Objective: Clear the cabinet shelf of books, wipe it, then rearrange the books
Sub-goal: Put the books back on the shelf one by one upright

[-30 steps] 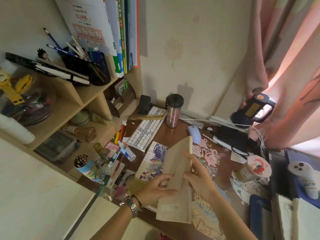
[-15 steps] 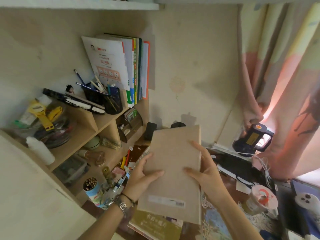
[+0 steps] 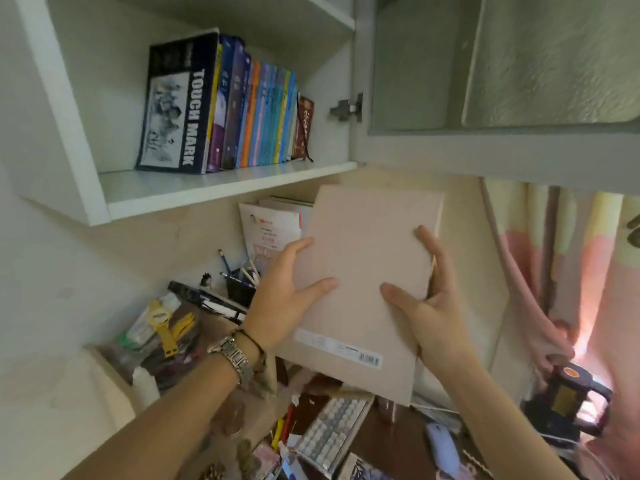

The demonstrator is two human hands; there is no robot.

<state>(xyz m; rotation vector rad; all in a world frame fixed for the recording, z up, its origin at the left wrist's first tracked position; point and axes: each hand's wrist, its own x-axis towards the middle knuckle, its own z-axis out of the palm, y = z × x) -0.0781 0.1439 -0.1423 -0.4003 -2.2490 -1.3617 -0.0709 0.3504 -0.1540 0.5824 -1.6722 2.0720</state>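
Book now lifted from desk height to just under the cabinet shelf; your left hand and right hand clamp its side edges, thumbs across the cover — stiff, light, smooth, so probably keep gripping low.

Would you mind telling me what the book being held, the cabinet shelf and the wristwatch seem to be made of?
Book: matte tan card or kraft paper cover, no shine, with a printed barcode label; both hands hold it. Shelf: white laminated board, probably, given its smooth, flat, square-edged face. Wristwatch: metal, probably steel, with a grey link band that glints.
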